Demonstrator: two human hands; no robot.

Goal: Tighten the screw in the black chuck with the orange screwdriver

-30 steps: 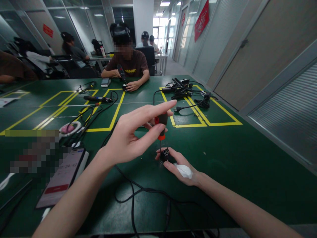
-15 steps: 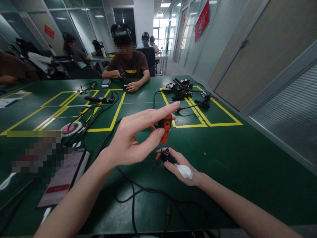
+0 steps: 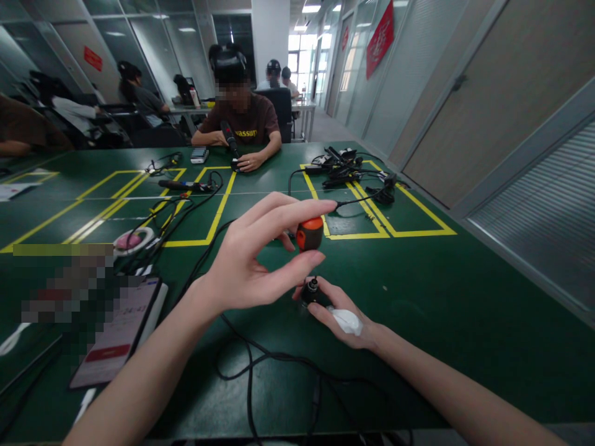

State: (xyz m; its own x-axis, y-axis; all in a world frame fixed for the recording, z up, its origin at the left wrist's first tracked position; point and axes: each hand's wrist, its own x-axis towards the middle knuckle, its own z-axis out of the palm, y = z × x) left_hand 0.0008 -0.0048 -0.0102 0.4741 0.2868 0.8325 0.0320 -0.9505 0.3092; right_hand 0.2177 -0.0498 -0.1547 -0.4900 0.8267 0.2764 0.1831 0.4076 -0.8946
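My left hand is closed around a short-handled orange and black screwdriver, held between thumb and fingers. The screwdriver points down, and its lower end is mostly hidden behind my thumb. Just below it, my right hand grips a small black part with a raised round stub on top. Whether the screwdriver tip touches the part I cannot tell. A white patch covers the base of my right thumb.
Black cables cross the green table before me. On the left lies a phone, beside a tape roll. A tangled heap of black devices sits at the back right. Opposite, a person works with a power screwdriver.
My left fingers and thumb have shifted on the screwdriver, and its handle has turned and tilted. My right hand and the black part have stayed in place.
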